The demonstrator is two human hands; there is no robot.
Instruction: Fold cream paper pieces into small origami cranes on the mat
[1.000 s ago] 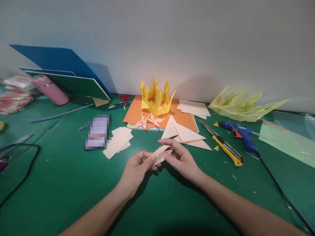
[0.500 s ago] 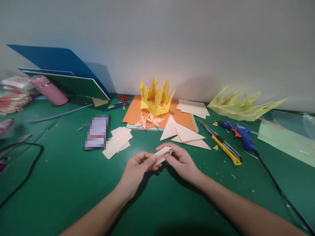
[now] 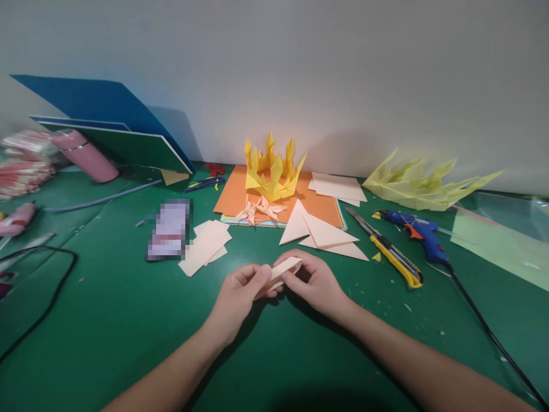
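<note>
A small folded strip of pale peach paper [image 3: 286, 267] is held between both hands, just above the green table. My left hand [image 3: 244, 286] pinches its lower left end, thumb on top. At the upper right end, my right hand [image 3: 312, 280] grips it with thumb and fingers, some of them hidden behind the paper. Beyond the hands lie folded peach paper triangles [image 3: 323, 226]. Several loose peach paper rectangles [image 3: 206, 246] rest to the left. Small folded peach paper flowers [image 3: 259, 210] sit in front of a yellow paper crown [image 3: 272, 177].
Orange sheets [image 3: 227, 197] lie under the crown. To the right are a yellow utility knife [image 3: 394, 257], a blue glue gun [image 3: 422, 232] with its cord, and a pale yellow paper crown [image 3: 429, 186]. A blurred-out phone [image 3: 169, 229] and a pink bottle [image 3: 86, 154] are on the left.
The right thumb has shifted slightly left along the folded paper, and more of the paper's upper end shows. Both hands keep hold in nearly the same place.
</note>
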